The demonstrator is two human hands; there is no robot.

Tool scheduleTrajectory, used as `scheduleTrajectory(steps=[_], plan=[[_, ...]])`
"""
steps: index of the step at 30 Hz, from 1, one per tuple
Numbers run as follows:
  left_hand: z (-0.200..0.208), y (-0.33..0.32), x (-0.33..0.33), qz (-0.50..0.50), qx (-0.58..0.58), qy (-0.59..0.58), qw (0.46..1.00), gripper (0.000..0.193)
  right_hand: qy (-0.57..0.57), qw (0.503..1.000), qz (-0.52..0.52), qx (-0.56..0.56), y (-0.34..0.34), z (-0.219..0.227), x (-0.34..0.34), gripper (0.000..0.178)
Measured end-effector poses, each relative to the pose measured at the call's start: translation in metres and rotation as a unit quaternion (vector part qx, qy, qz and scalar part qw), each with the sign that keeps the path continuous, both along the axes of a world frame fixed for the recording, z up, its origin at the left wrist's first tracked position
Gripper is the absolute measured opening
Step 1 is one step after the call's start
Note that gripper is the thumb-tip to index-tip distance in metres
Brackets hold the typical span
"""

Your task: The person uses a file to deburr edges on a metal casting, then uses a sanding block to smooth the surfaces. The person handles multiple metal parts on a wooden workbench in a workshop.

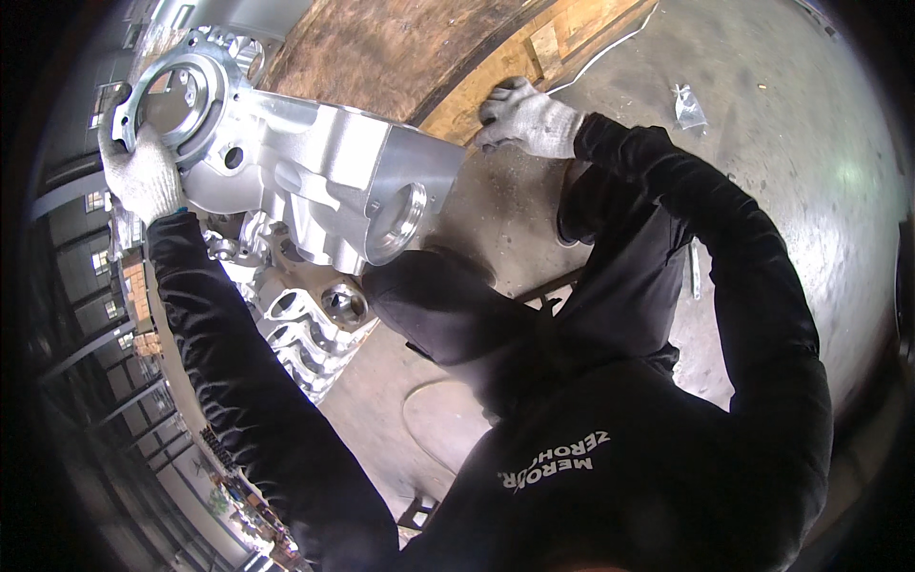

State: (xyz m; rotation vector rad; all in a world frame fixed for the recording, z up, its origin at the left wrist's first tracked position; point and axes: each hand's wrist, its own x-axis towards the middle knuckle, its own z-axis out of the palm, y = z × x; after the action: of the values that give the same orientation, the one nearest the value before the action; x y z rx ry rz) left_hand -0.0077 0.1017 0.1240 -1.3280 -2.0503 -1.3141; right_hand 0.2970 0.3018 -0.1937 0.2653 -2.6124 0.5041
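A large silvery cast-metal housing [305,162] lies at the upper left, with a round flange at one end and a bored hole in its near end face. My left hand [143,176], in a pale knit glove, grips the flange's outer left rim, thumb toward the ring's opening and fingers along the outside. Right of the housing, apart from it, my gloved right hand [537,119] is at the edge of a wooden board [448,114]. Its fingers are loosely bent and spaced apart, and I see nothing held in them.
More metal castings [315,329] sit below the housing, beside my left forearm. A brown wooden surface [372,48] extends behind it. A clear plastic bag [688,107] lies on the concrete floor [791,172] at right, and a thin white cord [605,50] runs by the wood.
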Motion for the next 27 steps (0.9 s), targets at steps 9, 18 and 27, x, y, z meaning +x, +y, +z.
scheduleTrajectory(steps=[9, 18, 27], plan=[[0.004, -0.005, -0.012, 0.066, -0.030, 0.066, 0.995, 0.052, -0.017, 0.851, -0.222, -0.475, -0.115, 0.015, 0.039, 0.036], [0.001, -0.001, -0.015, 0.067, -0.017, 0.056, 0.996, 0.051, 0.017, 0.774, -0.291, -0.562, -0.154, 0.012, -0.005, 0.029], [0.003, -0.002, -0.023, 0.099, -0.051, 0.106, 0.988, 0.057, 0.015, 0.768, -0.294, -0.569, -0.158, 0.013, -0.008, 0.026]])
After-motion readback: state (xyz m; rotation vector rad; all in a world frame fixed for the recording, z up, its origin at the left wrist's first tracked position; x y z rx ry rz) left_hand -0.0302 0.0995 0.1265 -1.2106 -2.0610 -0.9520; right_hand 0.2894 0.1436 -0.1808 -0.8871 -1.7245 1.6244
